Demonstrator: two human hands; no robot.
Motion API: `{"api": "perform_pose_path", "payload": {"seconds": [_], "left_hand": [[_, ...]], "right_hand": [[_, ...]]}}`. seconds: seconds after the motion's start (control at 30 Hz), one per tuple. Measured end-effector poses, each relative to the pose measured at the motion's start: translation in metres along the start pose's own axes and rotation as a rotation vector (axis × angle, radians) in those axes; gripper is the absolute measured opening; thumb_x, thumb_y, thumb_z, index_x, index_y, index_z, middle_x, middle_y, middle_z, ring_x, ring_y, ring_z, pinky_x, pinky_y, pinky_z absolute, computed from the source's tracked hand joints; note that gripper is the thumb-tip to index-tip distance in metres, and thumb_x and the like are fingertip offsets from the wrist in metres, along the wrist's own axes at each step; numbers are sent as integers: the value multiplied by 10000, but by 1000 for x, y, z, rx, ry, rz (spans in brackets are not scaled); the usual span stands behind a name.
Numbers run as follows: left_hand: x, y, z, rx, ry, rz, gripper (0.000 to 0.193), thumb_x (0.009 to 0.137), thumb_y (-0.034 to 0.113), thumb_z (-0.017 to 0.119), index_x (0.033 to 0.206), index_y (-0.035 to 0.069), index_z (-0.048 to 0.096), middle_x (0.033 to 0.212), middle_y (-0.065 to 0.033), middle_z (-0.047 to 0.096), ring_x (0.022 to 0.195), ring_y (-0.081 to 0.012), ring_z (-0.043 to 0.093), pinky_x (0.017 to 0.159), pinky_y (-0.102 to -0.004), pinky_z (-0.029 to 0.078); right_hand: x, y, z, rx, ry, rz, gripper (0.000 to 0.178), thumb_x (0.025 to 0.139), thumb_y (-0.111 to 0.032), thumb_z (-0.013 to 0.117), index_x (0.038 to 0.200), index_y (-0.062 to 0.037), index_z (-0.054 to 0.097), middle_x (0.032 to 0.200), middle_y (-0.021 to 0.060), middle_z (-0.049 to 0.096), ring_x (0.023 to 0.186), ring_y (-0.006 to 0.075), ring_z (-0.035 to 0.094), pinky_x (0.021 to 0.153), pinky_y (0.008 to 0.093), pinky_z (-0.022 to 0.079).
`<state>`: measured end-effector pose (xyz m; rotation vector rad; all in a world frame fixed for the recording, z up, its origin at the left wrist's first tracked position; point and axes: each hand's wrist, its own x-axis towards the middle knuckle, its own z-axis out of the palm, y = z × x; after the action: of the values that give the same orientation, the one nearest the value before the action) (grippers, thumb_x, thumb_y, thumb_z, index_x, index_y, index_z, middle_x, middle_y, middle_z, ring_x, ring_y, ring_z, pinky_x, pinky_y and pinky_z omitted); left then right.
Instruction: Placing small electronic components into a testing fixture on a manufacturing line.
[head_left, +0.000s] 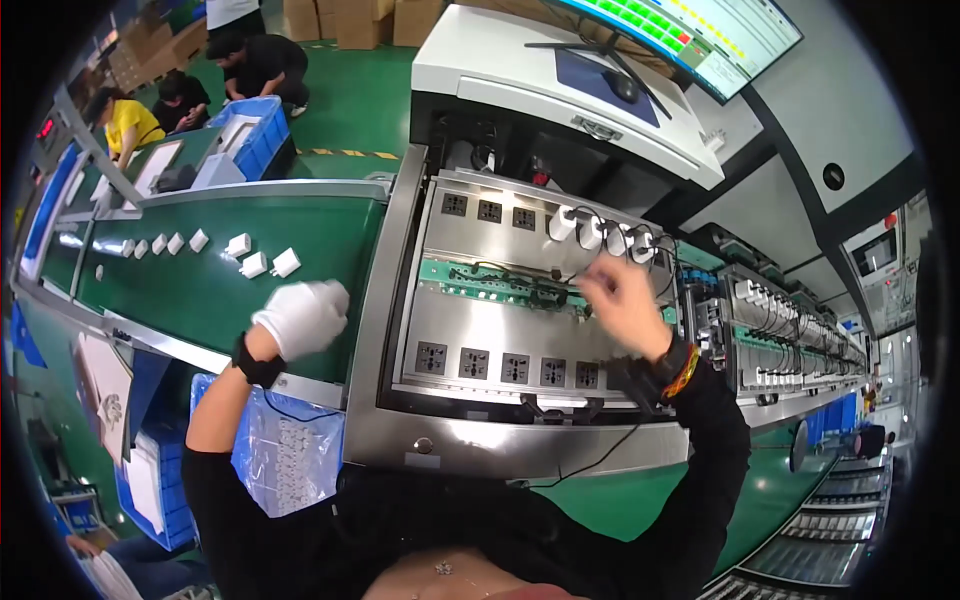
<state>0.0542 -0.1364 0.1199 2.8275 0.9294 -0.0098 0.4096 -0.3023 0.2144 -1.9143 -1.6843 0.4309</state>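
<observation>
My left hand (303,318), in a white glove, hovers over the near right end of the green conveyor belt (170,290). Its fingers are curled in, and whatever they may hold is hidden. Beyond it on the belt lie several white charger plugs (286,262). Bare and somewhat blurred, my right hand (622,302) is above the metal test fixture (480,325), its fingers pinched together near the thin black cables (530,292) of the green connector strip. I cannot make out what is in the pinch. Several white chargers (590,235) with black cables sit in the fixture's far socket row.
Black sockets (515,368) line the fixture's near side. Behind it stands a white desk (560,95) with a mouse (621,86) and monitor (690,40). Further fixtures with chargers (765,300) run off right. A blue crate (262,140) and other people are at far left.
</observation>
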Motion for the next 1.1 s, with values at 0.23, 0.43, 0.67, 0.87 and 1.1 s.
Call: {"api": "perform_pose_path", "payload": {"seconds": [0.23,0.43,0.67,0.87,1.1], "left_hand": [[75,-61,74,26,197,-335,358,753,401,643,846,64,568,861,-157,608,802,-299,602,706,-407,477],[89,-65,93,146,474,-311,500,731,425,663,1071,75,553,1027,-145,570,938,-307,556,782,-392,468],[121,104,-22,-197,1036,347,583,667,254,749,1134,13,496,1099,-169,558,967,-318,565,810,-393,471],[118,149,-39,-99,737,649,354,645,203,699,948,65,579,830,-70,576,756,-235,579,639,-358,474],[65,160,-21,-15,389,581,166,689,230,619,748,85,565,663,-58,532,609,-228,574,528,-342,461]], "right_hand": [[107,110,8,-548,229,-147,147,746,-149,579,789,-16,625,794,185,613,745,362,602,666,416,489],[102,88,18,-706,-20,76,216,784,-188,552,844,8,622,791,177,629,680,373,598,681,438,479],[38,7,18,127,75,-216,125,776,-61,546,857,26,585,760,151,609,670,304,595,598,335,459],[-24,4,31,57,-133,-368,88,740,-59,570,787,5,533,741,150,580,688,317,579,598,359,459],[-27,0,44,-136,-315,-509,146,741,-119,593,831,-14,547,753,154,594,719,343,585,633,422,470]]}}
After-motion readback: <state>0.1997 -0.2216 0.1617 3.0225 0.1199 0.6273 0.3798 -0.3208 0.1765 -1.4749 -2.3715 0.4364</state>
